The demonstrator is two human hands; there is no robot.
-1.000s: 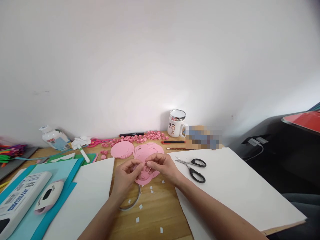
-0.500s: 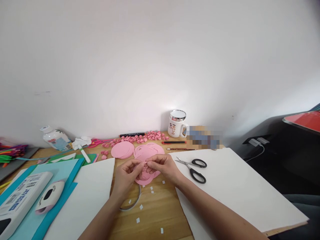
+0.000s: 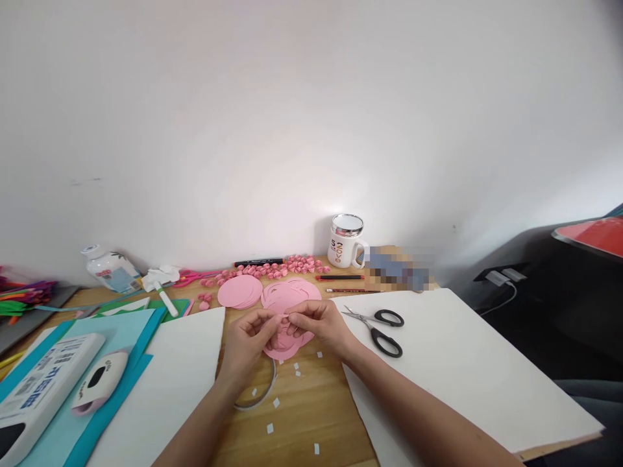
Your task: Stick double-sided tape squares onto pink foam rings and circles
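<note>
My left hand (image 3: 248, 344) and my right hand (image 3: 318, 324) meet fingertip to fingertip above a pink paper flower shape (image 3: 287, 340) on the wooden desk (image 3: 302, 415). Both pinch a small pink piece between thumb and fingers; what exactly it is stays too small to tell. A roll of tape (image 3: 257, 392) lies under my left wrist. Small white tape bits (image 3: 268, 427) are scattered on the wood in front of me. Stacked pink paper circles (image 3: 239, 292) lie just beyond the hands.
Black-handled scissors (image 3: 382, 327) rest on a white sheet (image 3: 462, 363) at right. Another white sheet (image 3: 165, 383), blue paper (image 3: 121, 327) and a paper punch (image 3: 97, 383) lie at left. A mug (image 3: 346, 242), pens, small pink rolled pieces (image 3: 292, 264) and a bottle (image 3: 109, 268) line the wall.
Nothing has visibly changed beyond a slight shift of the view; both hands keep pinching at the same spot.
</note>
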